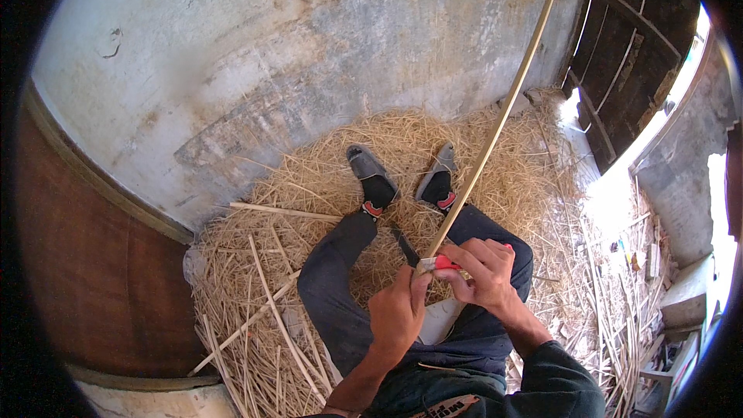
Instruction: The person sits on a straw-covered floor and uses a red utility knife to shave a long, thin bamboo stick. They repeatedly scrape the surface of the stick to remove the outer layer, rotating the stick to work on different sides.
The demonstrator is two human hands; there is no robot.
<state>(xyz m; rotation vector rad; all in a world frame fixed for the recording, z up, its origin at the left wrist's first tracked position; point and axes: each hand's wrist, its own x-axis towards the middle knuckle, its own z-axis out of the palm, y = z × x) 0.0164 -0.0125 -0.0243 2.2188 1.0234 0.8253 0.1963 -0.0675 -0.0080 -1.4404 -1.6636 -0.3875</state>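
A long, pale bamboo strip [495, 130] slants from the top edge down to my hands, between my knees. My left hand [395, 313] is closed at its lower end, with the thumb and finger pinched together. A knife with a dark blade [404, 246] points away from me, just left of the strip. Next to it my right hand [484, 272] is closed around a red piece [446, 262], which looks like the knife's handle. My fingers hide where blade, handle and strip meet. A pale flat piece [439, 320] lies on my lap under the hands.
Straw-like shavings [464, 128] cover the floor around my shoes [368, 164]. Loose bamboo strips [267, 294] lie at the left, more at the right. A stained wall [309, 54] stands ahead, a brown panel [101, 263] at left, dark wooden boards [627, 46] at upper right.
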